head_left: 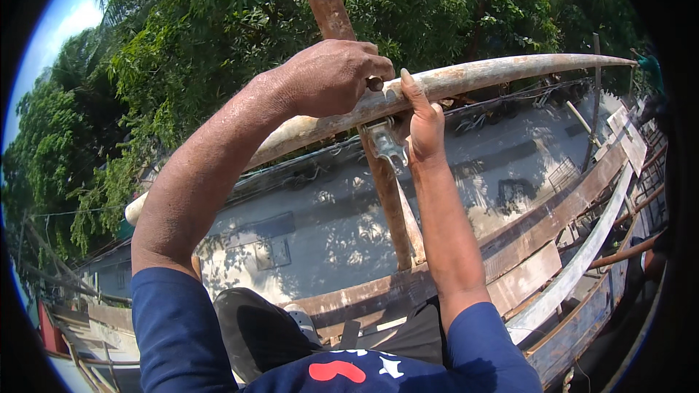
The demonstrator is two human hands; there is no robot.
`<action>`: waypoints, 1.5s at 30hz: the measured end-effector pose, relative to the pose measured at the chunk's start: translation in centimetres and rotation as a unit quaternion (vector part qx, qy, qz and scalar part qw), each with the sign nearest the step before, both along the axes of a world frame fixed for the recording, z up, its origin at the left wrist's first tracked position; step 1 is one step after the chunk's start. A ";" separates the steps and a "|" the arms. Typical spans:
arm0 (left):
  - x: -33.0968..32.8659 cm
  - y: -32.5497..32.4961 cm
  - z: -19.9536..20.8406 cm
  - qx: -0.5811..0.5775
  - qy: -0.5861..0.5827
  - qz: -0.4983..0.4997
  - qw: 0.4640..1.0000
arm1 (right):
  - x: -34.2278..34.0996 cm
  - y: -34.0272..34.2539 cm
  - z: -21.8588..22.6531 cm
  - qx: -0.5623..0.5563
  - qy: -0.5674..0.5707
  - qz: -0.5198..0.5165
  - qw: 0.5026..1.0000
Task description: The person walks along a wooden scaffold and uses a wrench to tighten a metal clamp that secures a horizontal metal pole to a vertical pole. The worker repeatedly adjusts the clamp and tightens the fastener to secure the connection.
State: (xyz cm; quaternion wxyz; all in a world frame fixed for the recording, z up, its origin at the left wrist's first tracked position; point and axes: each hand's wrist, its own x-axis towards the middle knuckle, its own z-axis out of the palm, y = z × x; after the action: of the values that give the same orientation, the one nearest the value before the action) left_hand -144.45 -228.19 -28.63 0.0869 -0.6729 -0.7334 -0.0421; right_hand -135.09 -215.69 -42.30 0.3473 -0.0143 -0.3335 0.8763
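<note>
A long, weathered scaffold pole (502, 74) lies slantwise across in front of me, crossing an upright rusty pole (331, 7). My right hand (426, 127) is closed on the long pole near the crossing, thumb over its top and fingers hidden behind. Just below, beside that hand's palm, a metal scaffold clamp (386, 142) sits against the upright pole. My left hand (338, 76) is bent over the crossing, its fingers curled; a small dark round end (375, 84) shows among them, too little to name. The left hand hides part of both poles.
Below are wooden planks (364, 295) and a curved-looking pale board (575, 276). A grey paved surface (328, 225) lies far beneath. Leafy trees (218, 22) fill the back. At the far right, a person's teal sleeve (650, 65) is by the long pole's end.
</note>
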 end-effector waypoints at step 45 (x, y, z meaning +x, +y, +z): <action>-1.7 1.2 0.3 -0.073 -0.174 0.013 0.982 | 0.2 0.1 0.0 0.020 -0.054 -0.009 0.998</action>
State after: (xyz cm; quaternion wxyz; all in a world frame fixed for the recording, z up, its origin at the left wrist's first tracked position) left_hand -146.15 -226.95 -28.29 -0.0909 -0.6504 -0.7470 -0.1038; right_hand -134.91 -215.64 -42.30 0.3365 -0.0573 -0.3690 0.8645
